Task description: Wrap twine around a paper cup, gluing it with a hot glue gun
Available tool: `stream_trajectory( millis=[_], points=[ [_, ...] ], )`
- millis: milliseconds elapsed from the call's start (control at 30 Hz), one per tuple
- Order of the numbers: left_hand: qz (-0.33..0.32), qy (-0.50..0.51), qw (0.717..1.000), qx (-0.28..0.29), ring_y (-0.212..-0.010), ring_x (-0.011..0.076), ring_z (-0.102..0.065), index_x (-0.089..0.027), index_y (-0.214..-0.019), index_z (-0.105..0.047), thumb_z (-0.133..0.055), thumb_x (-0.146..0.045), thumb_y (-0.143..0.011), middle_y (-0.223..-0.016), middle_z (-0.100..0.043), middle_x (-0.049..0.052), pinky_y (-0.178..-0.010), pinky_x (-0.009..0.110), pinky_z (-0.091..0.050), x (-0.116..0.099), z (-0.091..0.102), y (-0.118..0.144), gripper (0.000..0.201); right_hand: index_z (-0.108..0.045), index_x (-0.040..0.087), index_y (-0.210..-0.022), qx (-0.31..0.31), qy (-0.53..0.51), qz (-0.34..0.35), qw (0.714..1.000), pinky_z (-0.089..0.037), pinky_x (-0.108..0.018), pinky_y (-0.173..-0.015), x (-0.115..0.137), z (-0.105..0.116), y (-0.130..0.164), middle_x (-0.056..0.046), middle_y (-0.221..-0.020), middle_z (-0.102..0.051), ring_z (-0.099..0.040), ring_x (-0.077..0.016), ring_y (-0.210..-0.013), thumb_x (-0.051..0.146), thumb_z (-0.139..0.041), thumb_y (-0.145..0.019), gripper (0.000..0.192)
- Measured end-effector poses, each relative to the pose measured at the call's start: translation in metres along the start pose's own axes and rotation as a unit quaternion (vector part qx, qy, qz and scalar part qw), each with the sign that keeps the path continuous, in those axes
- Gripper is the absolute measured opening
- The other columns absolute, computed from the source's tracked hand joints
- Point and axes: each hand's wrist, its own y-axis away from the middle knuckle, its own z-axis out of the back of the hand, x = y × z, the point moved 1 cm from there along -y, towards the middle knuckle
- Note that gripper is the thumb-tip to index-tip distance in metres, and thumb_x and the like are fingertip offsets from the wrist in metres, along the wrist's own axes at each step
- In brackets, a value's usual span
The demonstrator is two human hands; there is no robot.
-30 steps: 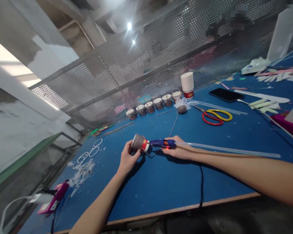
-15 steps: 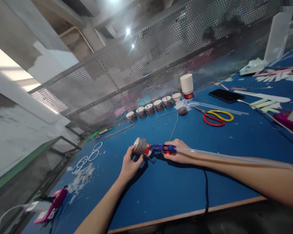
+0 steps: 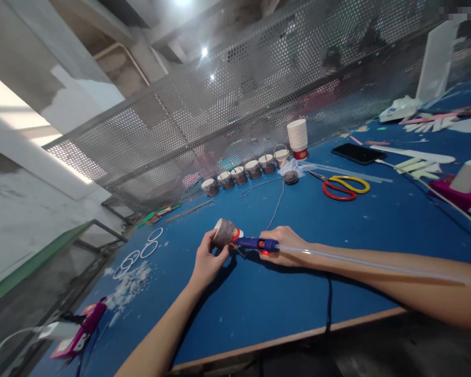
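My left hand is closed around a paper cup lying tilted, its rim toward the left. Grey yarn wraps much of the cup, and red and white show near its base. In my right hand is a blue glue gun, its tip at the base end of the cup and a small red light glowing. A long clear glue stick sticks out of the gun's back over my right forearm. Grey yarn runs from near the cup to a ball of yarn farther back.
Several yarn-wrapped cups line the back beside a stack of paper cups. Scissors, a phone and pink power strips lie around. White rings are at left. A mesh partition stands behind.
The glue gun's tip has shifted slightly left and down along the base end of the cup. The cup has turned a little in my left hand. The view has shifted slightly.
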Motion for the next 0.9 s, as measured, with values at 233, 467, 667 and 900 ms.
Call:
stream_trajectory(
  millis=[233, 467, 667, 900],
  points=[
    [0.015, 0.023, 1.000, -0.005, -0.078, 0.0170, -0.064, -0.018, -0.102, -0.056, -0.067, -0.030, -0.066, -0.089, -0.067, 0.003, -0.077, 0.031, -0.052, -0.005, 0.001, 0.000, 0.039, -0.065, 0.018, -0.071, -0.020, 0.026, -0.009, 0.999, -0.025, -0.023, -0.053, 0.001, -0.002, 0.001, -0.003, -0.066, -0.068, -0.058, -0.0142, -0.057, 0.024, -0.063, -0.077, 0.008],
    [0.034, 0.023, 0.999, -0.010, -0.080, 0.0168, -0.063, -0.017, -0.105, -0.056, -0.068, -0.027, -0.066, -0.091, -0.066, 0.003, -0.079, 0.031, -0.051, -0.008, -0.001, 0.001, 0.042, -0.063, 0.019, -0.069, -0.026, 0.001, 0.024, 0.999, -0.023, -0.024, -0.052, 0.000, -0.007, 0.002, -0.002, -0.062, -0.065, -0.055, -0.0138, -0.054, 0.025, -0.062, -0.077, 0.009],
    [0.098, 0.081, 0.992, 0.004, -0.062, 0.0122, -0.059, -0.017, -0.104, -0.057, -0.065, -0.027, -0.067, -0.080, -0.063, -0.001, -0.059, 0.024, -0.050, -0.018, -0.002, -0.002, 0.039, -0.055, 0.020, -0.068, -0.095, -0.097, -0.057, 0.989, -0.031, -0.023, -0.054, -0.001, 0.000, -0.002, 0.000, -0.062, -0.059, -0.048, -0.0124, -0.054, 0.030, -0.059, -0.077, 0.014],
    [0.143, 0.161, 0.977, 0.011, -0.053, 0.0089, -0.053, -0.015, -0.106, -0.057, -0.067, -0.030, -0.071, -0.076, -0.061, -0.001, -0.049, 0.022, -0.045, -0.030, -0.010, 0.005, 0.039, -0.048, 0.021, -0.076, -0.126, -0.231, -0.081, 0.961, -0.038, -0.024, -0.056, 0.010, 0.000, -0.006, 0.003, -0.067, -0.055, -0.049, -0.0129, -0.059, 0.034, -0.065, -0.074, 0.022]
  ],
)
